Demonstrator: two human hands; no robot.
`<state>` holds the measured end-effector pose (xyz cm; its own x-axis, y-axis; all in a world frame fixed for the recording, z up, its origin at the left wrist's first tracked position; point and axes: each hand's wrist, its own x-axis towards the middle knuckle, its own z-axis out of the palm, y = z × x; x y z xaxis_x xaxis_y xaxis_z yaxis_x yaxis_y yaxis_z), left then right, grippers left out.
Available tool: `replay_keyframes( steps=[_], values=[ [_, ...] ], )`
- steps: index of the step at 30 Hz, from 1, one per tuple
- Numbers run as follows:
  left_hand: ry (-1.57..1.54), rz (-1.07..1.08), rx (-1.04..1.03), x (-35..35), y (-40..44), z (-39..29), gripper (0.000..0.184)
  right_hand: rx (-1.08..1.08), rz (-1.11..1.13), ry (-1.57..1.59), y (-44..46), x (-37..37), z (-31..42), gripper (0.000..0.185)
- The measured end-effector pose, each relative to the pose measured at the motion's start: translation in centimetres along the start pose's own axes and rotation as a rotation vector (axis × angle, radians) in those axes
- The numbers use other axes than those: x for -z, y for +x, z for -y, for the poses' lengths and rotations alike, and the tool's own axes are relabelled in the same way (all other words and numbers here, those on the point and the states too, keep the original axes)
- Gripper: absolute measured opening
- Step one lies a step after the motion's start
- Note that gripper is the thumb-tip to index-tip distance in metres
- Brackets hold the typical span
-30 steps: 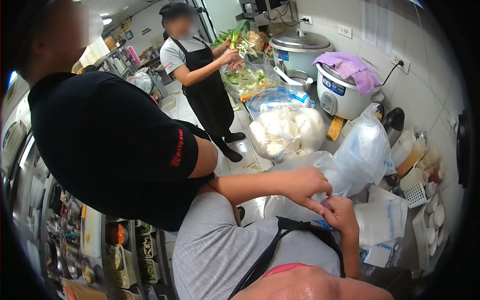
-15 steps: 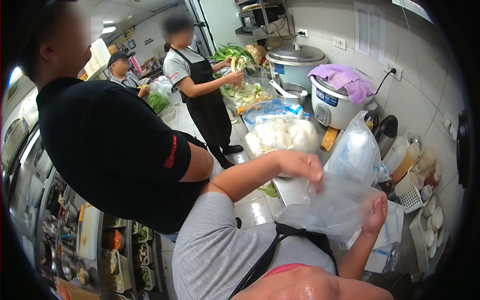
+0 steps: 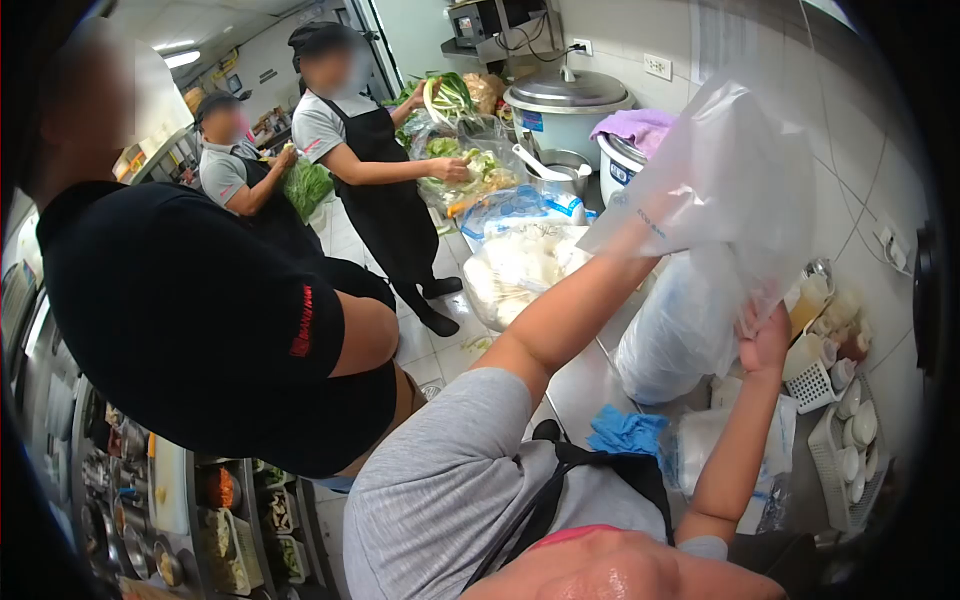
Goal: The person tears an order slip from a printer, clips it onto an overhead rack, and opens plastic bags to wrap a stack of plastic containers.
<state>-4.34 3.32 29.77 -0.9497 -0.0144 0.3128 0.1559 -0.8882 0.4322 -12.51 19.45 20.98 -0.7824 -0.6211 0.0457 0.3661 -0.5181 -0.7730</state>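
A translucent plastic bag (image 3: 775,170) is held up and spread in front of me over the counter. My left hand (image 3: 688,205) is inside the bag or behind its film, which blurs the fingers. At the bag's lower right edge, my right hand (image 3: 764,342) grips the plastic with closed fingers. Just below the bag stands a large bluish roll or bundle of clear plastic (image 3: 665,340). A clear bag of white, pale pieces (image 3: 515,275) lies to the left of my left forearm.
Crumpled blue gloves or cloth (image 3: 628,432) lie near my body. Behind are a large rice cooker (image 3: 570,105), a pot with a ladle (image 3: 562,170) and a purple cloth (image 3: 632,125). A co-worker in black (image 3: 200,320) stands close on my left; another handles vegetables (image 3: 470,165).
The plastic bag has risen from near my chest and opened out. My left hand has reached forward and up with it. The blue gloves or cloth have come into view.
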Motion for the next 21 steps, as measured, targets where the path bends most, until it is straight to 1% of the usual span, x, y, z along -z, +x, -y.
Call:
replay_keyframes(
  steps=[3, 5, 6, 9, 11, 12, 13, 15, 17, 18, 19, 21],
  values=[
    [0.115, -0.071, -0.029, 3.4, 0.2, 0.9, 0.027, -0.055, -0.017, 0.046, 1.2, 2.0, -1.6, 0.028],
    [0.249, -0.122, -0.059, 5.2, -0.1, 1.3, 0.027, -0.032, 0.158, 0.022, 3.2, 5.5, -2.3, 0.028],
    [0.335, -0.152, -0.07, 5.9, -0.3, 1.6, 0.027, -0.026, 0.243, 0.01, 3.1, 5.4, -2.1, 0.028],
    [0.714, -0.275, -0.136, 7.9, -1.8, 1.9, 0.027, 0.021, -0.024, -0.022, 2.0, 4.1, -1.9, 0.025],
    [0.974, -0.34, -0.208, 8.4, -3.6, 2.4, 0.027, -0.019, -0.049, -0.031, 1.9, 3.4, -1.8, 0.025],
    [1.041, -0.37, -0.227, 8.7, -4.3, 2.4, 0.027, -0.035, -0.061, -0.035, 2.0, 3.3, -2.0, 0.025],
    [0.91, -0.296, -0.253, 9.3, -4.8, 2.5, 0.026, -0.028, -0.076, -0.121, 2.1, 3.9, -2.3, 0.027],
    [0.677, -0.23, -0.006, 14.6, -3.7, 2.7, 0.026, -0.005, -0.104, -0.294, 3.4, 6.2, -3.2, 0.03],
    [0.249, -0.09, 0.201, 20.2, -2.8, 3.7, 0.028, 0.016, -0.128, -0.465, 4.6, 8.5, -4.5, 0.033],
    [-0.06, 0.016, 0.281, 22.6, -2.6, 4.6, 0.029, 0.027, -0.136, -0.55, 4.8, 9.0, -5.1, 0.035],
    [-0.373, 0.122, 0.356, 23.0, -2.7, 5.0, 0.03, 0.034, -0.112, -0.531, 4.7, 9.1, -5.5, 0.036],
    [-0.28, -0.015, 0.333, 22.5, -3.4, 4.9, 0.032, 0.057, -0.066, -0.494, 4.6, 9.3, -6.1, 0.038]
  ],
)
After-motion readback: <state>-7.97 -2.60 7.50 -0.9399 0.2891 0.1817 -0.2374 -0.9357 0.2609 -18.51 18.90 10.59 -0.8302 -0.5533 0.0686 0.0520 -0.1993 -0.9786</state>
